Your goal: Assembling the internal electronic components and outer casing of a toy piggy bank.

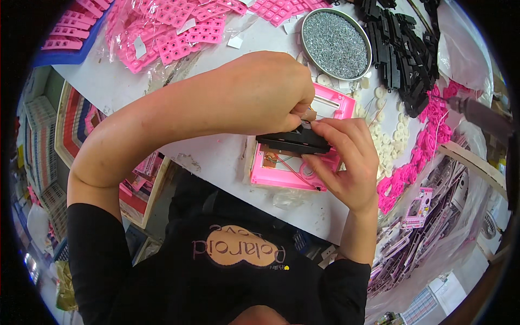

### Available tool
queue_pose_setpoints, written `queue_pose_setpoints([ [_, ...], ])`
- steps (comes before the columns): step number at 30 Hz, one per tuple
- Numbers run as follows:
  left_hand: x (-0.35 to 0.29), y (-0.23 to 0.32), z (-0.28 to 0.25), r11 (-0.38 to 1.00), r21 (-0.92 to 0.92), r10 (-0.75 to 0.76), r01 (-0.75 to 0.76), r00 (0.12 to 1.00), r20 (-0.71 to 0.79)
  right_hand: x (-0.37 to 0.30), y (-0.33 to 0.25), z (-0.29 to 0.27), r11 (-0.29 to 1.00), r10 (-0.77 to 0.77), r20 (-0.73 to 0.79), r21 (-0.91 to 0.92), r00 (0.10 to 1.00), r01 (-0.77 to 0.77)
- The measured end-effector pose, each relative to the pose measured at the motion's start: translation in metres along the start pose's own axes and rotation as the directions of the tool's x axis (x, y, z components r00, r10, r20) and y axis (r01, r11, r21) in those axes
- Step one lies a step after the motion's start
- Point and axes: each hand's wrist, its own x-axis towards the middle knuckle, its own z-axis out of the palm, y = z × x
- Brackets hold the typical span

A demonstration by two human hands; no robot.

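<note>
A pink plastic housing (264,176) lies on the white table before me, with thin red wires and a small brown board in its near part. Across its middle sits a long black plastic part (295,143), tilted a little. My right hand (349,154) pinches the right end of this part between thumb and fingers. My left hand (279,89) reaches over from the left, closed, its fingertips bent down at the black part's upper edge. Whatever those fingertips hold is hidden behind the knuckles.
A round tin of small screws (336,46) stands beyond my hands. Black plastic parts (403,54) are heaped at far right, near white discs (398,135) and pink rings (403,179). Bagged pink keypads (184,40) lie far left. A dark powered screwdriver (482,115) hangs at right.
</note>
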Motion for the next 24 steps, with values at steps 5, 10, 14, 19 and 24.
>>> queue_pose_setpoints([
  [5,-0.002,-0.002,0.002,0.996,0.056,0.071,-0.068,0.996,-0.055,0.001,0.001,0.001,1.000,-0.018,-0.007,0.000,1.000,0.018],
  [10,-0.004,-0.003,0.007,0.995,0.036,0.092,-0.089,0.990,-0.107,0.000,0.001,0.002,1.000,-0.016,-0.017,0.008,1.000,0.016],
  [14,-0.007,-0.003,0.007,0.996,0.023,0.090,-0.088,0.989,-0.119,0.000,0.001,0.002,1.000,-0.013,-0.017,0.005,1.000,0.014],
  [19,-0.021,-0.007,0.000,0.992,-0.128,-0.019,-0.012,0.971,-0.239,-0.002,-0.001,0.002,1.000,0.005,-0.021,-0.007,1.000,-0.005],
  [24,-0.050,-0.017,0.020,0.934,-0.354,-0.108,0.051,0.984,-0.142,-0.004,0.001,0.005,0.997,-0.071,-0.069,-0.009,0.995,0.070],
])
